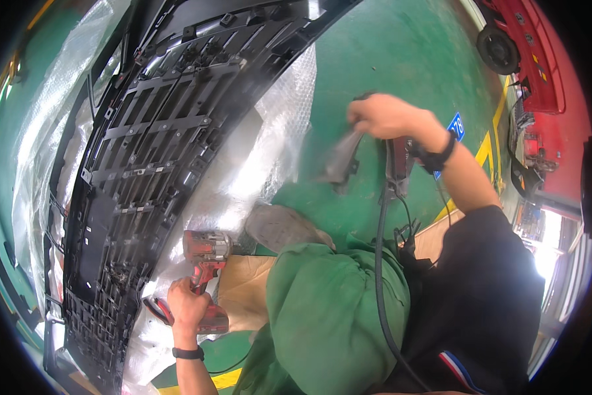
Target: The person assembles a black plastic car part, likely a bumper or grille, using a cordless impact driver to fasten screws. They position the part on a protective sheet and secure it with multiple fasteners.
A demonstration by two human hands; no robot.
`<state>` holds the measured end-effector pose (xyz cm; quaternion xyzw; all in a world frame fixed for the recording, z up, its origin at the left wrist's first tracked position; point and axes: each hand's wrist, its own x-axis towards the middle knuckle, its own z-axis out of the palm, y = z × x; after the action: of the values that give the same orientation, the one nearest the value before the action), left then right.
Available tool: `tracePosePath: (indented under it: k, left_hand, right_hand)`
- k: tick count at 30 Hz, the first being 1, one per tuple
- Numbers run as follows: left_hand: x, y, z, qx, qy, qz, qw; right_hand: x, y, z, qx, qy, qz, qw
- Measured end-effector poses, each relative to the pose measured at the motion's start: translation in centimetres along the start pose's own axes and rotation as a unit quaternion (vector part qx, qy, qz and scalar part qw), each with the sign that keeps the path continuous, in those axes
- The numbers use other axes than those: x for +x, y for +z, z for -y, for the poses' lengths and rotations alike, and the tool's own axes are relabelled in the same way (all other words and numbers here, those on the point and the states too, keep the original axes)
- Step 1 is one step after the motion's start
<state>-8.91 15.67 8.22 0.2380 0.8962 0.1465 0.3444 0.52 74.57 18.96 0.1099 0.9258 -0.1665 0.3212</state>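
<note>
My left hand (188, 304) is closed round the handle of a red cordless impact wrench (207, 249), which sits beside a piece of brown cardboard (243, 293). A large black plastic grille panel (154, 141) with slats and clips lies to the left of the tool. My right hand (387, 116) is raised over the green floor, its fingers closed on the top of a dark grey plastic piece (340, 158). Motion smears that piece, so its exact shape is unclear. Just below my right wrist is a dark, partly reddish object (398, 158) with a black cable (379, 263) running down from it.
Clear bubble wrap (286, 125) lies under and around the panel. A grey shoe (282, 227) and my green-clad leg (335, 309) are close to the tool. A red vehicle (539, 59) stands at the far right, past yellow floor lines (487, 148) and a blue floor sign (458, 126).
</note>
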Motion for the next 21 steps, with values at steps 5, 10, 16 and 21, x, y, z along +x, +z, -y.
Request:
tracePosePath:
  k: [5, 10, 16, 21]
  left_hand:
    - [-0.2, 3.6, 2.8, -0.06, -0.048, 0.007, 0.997]
    - [0.6, 2.6, 1.8, -0.044, -0.039, 0.038, 0.998]
    - [-0.3, 2.8, 2.1, -0.037, 0.003, -0.006, 0.999]
    - [-0.6, 3.2, 1.7, -0.036, -0.023, -0.01, 0.999]
  right_hand:
    - [-4.9, -4.4, -2.6, 0.096, 0.097, -0.161, 0.978]
    - [-4.1, 3.1, -5.3, -0.009, 0.073, -0.216, 0.974]
    - [-3.6, 9.0, -3.4, -0.058, 0.088, -0.008, 0.994]
    - [-1.0, 4.2, -0.1, 0.021, 0.074, 0.004, 0.997]
